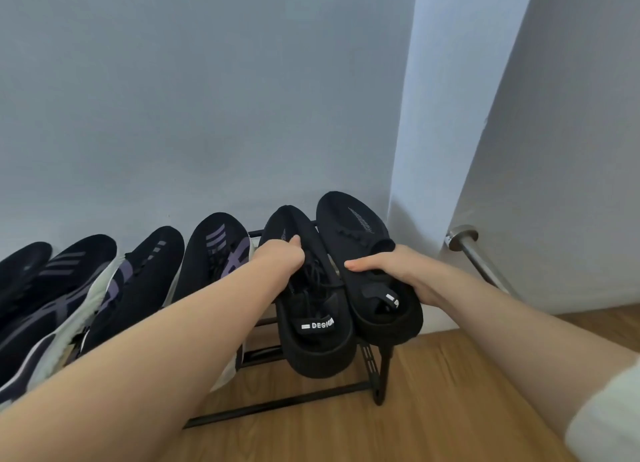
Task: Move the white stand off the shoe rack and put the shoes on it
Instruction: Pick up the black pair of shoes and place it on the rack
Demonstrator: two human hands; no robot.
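Note:
Two plain black shoes lie side by side at the right end of the black metal shoe rack [381,375], toes toward the wall. My left hand [282,257] grips the left black shoe [311,337] by its side, near the laces. My right hand [391,265] holds the right black shoe [353,226] around its middle, thumb on top. Both shoes tilt with their heels over the rack's front edge. Whether they rest on the rack I cannot tell. The white stand is not in sight.
Several black and purple sneakers [214,253] fill the rack to the left, close to my left forearm. A blue-grey wall stands just behind. A white door with a metal bar [481,264] is at the right. Wooden floor [450,392] lies in front.

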